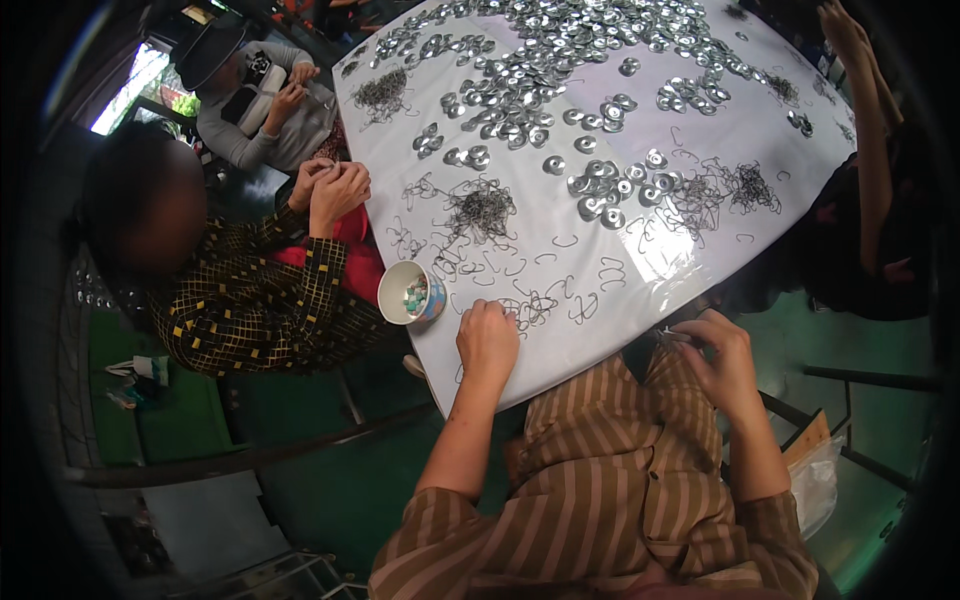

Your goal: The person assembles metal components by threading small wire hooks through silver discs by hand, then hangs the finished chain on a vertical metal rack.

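My left hand (pixel 487 343) rests on the table near its close edge, fingers curled in at a loose pile of bent wire hooks (pixel 536 310). Its fingertips are partly hidden, so whether they pinch a hook is unclear. Off the table's edge, above my lap, my right hand (pixel 718 358) pinches a small silvery metal piece (pixel 668 332), too small to make out fully. A paper cup (pixel 432 303) with small green and white bits inside stands left of my left hand. Farther in lie a dense wire hook clump (pixel 482 212) and shiny round metal discs (pixel 602 188).
The white-covered table (pixel 560 362) carries a large heap of discs (pixel 520 85) at its far side and more hook tangles (pixel 755 188) to the right. Two people work at the left edge; a co-worker's forearm (pixel 873 180) is at the right. Dark bars (pixel 870 378) stand beside my right arm.
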Demonstrator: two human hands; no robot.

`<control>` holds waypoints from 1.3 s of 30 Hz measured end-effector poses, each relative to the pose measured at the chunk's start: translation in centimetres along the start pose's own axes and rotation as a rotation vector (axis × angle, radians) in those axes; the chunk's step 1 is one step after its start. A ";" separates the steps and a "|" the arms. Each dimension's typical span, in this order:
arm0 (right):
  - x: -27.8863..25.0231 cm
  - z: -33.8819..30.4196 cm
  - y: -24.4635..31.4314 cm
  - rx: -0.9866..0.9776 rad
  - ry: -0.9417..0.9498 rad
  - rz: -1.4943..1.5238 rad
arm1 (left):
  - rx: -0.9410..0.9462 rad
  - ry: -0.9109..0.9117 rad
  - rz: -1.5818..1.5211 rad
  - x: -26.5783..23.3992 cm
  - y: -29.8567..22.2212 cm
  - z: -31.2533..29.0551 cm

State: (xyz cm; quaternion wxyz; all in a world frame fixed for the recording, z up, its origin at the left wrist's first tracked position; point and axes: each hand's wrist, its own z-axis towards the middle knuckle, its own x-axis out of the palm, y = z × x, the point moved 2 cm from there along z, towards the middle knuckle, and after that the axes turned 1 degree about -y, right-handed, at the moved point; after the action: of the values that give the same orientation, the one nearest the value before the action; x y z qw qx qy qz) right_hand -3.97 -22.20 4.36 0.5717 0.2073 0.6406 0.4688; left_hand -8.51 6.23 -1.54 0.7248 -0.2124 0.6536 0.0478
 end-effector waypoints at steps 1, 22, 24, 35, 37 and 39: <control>0.1 0.0 0.1 -0.008 -0.001 0.002 | 0.011 0.000 0.024 0.4 0.2 0.1; 0.5 -0.4 -0.3 -0.057 -0.132 0.259 | 0.327 0.610 -1.544 -1.7 -10.4 -0.8; 0.2 -0.7 -0.3 -0.064 -0.146 0.287 | 0.469 0.616 -1.562 -1.2 -11.6 -0.9; -0.7 -1.1 0.1 -0.156 -0.168 0.165 | 0.428 0.466 -1.332 -1.5 -12.5 -0.8; -0.6 -1.2 0.0 -0.160 -0.170 0.158 | 0.460 0.394 -1.251 -1.8 -12.6 -0.9; -0.5 -1.2 -0.1 -0.181 -0.184 0.118 | 0.527 0.295 -1.130 -2.2 -12.9 -1.1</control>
State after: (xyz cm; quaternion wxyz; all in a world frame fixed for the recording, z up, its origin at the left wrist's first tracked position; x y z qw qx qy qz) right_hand -4.89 -23.05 4.45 0.6159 0.2343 0.5270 0.5366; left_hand -5.38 -5.38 3.64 0.5685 -0.3432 0.5235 -0.5338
